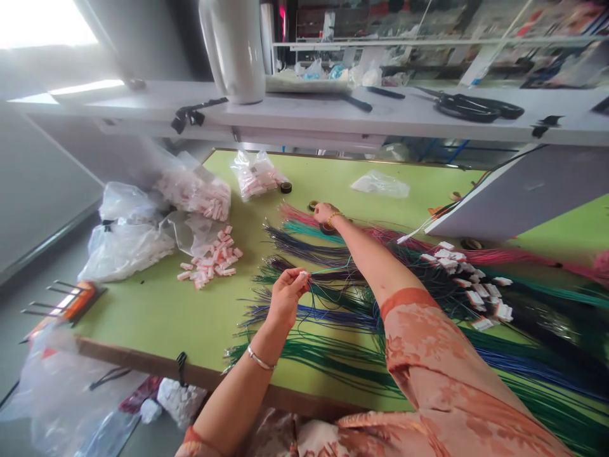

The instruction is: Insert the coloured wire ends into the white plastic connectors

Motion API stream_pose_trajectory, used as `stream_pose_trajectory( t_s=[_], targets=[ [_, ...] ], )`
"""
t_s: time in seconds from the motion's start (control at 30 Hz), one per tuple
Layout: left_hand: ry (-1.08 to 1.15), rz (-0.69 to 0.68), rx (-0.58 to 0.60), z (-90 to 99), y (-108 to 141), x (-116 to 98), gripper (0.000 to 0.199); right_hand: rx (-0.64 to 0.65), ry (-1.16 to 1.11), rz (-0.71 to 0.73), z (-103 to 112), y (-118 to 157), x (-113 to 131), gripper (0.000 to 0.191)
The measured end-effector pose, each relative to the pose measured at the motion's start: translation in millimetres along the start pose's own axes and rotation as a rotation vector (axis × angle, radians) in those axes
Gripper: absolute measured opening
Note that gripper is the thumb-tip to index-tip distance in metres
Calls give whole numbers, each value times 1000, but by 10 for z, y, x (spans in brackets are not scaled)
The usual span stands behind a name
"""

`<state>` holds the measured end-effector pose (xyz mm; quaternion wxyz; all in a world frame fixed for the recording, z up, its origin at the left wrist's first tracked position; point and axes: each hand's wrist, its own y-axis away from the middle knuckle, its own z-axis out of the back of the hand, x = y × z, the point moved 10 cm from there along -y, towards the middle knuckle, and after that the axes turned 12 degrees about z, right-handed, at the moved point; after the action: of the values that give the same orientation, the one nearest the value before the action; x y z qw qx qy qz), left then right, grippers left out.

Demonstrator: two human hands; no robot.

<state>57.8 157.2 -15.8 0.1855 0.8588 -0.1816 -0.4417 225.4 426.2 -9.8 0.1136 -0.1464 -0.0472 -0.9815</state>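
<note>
My left hand (287, 293) pinches a small white connector housing (303, 275) between thumb and fingertips. Several thin wires, green and dark ones among them, run from that housing to the right. Farther back, my right hand (327, 214) bends down over the bundle of pink wires (299, 215), beside a roll of black tape (313, 205). Its fingers are drawn together, and whatever is between them is hidden. Teal wires (314, 232) and dark wires (304, 246) lie under and in front of the right wrist. Blue wires (333, 315) and green wires (328, 357) spread nearer to me.
Loose connector housings (212, 263) are heaped at left, near bags of housings (195, 190). Finished-looking white connectors (476, 285) with wires are piled at right. Scissors (476, 106) and a white jug (235, 51) stand on the shelf above. A pronged holder (71, 304) sits at the left edge.
</note>
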Motion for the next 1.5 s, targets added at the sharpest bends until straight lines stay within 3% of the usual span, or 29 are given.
stream_pose_trajectory(
  t_s=[0.2,0.33,0.63,0.73,0.83,1.03,1.2,1.33,1.5],
  targets=[
    [13,-3,2,3,-4,-2,41,-102,-8,78,185,-5,16,22],
    [20,2,4,5,-14,10,41,-147,-60,151,316,-19,151,19],
    [22,4,12,4,-17,17,39,-236,-265,443,550,132,1159,13],
    [41,-3,13,21,-30,10,38,-248,-362,537,640,297,1480,10],
    [65,-7,21,32,-51,12,36,-253,-461,606,692,566,1646,9],
    [150,-18,31,65,-113,16,31,-209,-662,653,641,1351,1605,14],
    [197,5,41,74,-159,46,27,-226,-672,630,533,1948,1453,11],
    [194,22,57,41,-159,72,25,-286,-608,595,434,2197,1327,7],
    [166,51,52,25,-148,111,24,-367,-495,600,367,2314,1275,3]
  ],
)
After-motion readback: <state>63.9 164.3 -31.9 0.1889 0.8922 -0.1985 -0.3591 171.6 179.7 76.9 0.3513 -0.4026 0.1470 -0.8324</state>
